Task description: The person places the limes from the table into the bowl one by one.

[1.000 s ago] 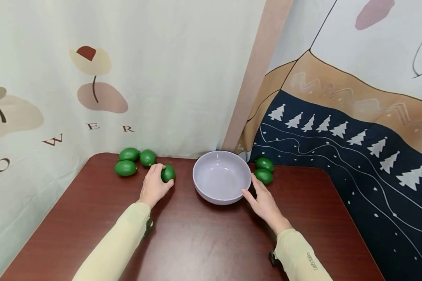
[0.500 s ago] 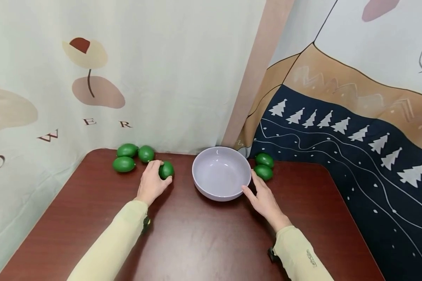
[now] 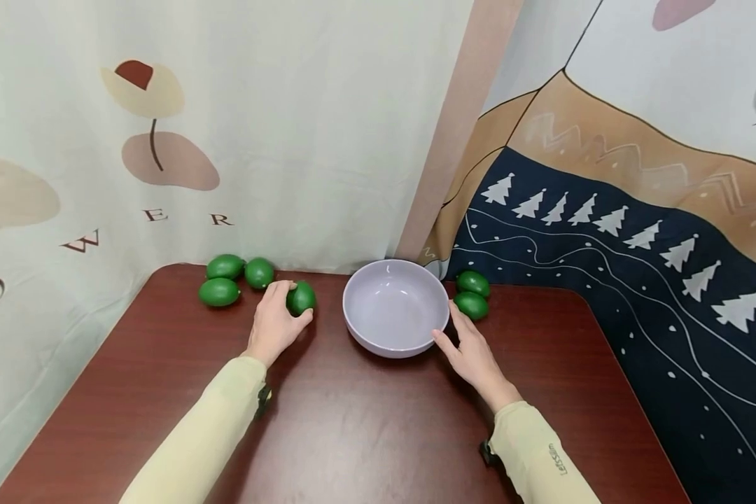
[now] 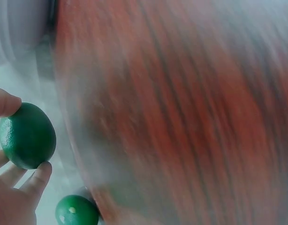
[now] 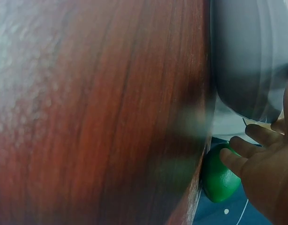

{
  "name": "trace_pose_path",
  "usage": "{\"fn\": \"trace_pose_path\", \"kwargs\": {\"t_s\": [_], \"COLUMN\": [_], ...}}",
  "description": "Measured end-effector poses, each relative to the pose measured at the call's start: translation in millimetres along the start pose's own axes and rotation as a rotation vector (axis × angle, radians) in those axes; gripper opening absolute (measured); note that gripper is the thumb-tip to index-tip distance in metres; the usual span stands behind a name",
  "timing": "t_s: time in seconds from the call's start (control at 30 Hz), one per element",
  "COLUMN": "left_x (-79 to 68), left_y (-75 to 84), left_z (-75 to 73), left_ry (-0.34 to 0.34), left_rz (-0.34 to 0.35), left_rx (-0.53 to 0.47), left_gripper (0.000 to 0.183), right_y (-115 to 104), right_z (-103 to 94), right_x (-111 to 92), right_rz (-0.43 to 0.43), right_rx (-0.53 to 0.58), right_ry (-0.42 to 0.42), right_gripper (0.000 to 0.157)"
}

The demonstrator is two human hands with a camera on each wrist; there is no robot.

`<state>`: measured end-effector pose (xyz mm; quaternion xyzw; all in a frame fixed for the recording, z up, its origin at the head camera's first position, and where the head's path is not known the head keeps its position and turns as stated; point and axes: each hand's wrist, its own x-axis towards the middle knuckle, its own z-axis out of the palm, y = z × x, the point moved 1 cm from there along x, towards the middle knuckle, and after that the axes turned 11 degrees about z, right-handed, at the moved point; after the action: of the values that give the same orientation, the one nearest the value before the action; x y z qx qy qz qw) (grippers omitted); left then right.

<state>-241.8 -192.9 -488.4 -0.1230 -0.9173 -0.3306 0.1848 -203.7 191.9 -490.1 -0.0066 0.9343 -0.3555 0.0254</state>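
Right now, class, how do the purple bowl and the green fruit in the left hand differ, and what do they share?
The bowl is pale purple; the fruit is deep green. The bowl is wide, open and hollow; the fruit is smaller and egg-shaped. The left hand grips the fruit, while the right hand touches the bowl. Both look shiny.

On the table (image 3: 365,413), the bowl (image 3: 393,308) stands right of three clustered fruits (image 3: 219,292) and left of two other fruits (image 3: 471,306).

We count six limes (image 3: 219,292), four middle-left and two middle-right of the frame, one bowl (image 3: 395,308), two hands (image 3: 274,323), one table (image 3: 353,427).
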Motion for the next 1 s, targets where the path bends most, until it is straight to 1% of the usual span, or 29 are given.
{"fn": "trace_pose_path", "kwargs": {"t_s": [0.2, 0.33, 0.5, 0.7, 1.0], "left_x": [5.7, 7.2, 7.3, 13.0, 15.5], "left_y": [10.3, 15.4, 22.7, 30.9, 49.4], "left_z": [-2.7, -4.1, -3.6, -2.0, -0.5], "left_ry": [0.039, 0.065, 0.076, 0.093, 0.122], "left_rz": [0.047, 0.056, 0.062, 0.083, 0.120], "left_rx": [-0.024, -0.030, -0.048, -0.066, -0.094], "left_gripper": [0.052, 0.053, 0.052, 0.052, 0.052], "right_y": [-1.0, -2.3, -2.0, -2.1, -1.0], "right_z": [-1.2, -0.5, 0.8, -1.9, 1.5], "right_x": [2.2, 3.1, 0.5, -0.3, -1.4], "right_rz": [-0.012, -0.019, -0.023, -0.013, -0.022], "right_rx": [0.000, -0.002, -0.003, 0.006, 0.006], "right_ry": [0.022, 0.015, 0.017, 0.019, 0.019], "right_gripper": [0.078, 0.078, 0.078, 0.078, 0.077]}}
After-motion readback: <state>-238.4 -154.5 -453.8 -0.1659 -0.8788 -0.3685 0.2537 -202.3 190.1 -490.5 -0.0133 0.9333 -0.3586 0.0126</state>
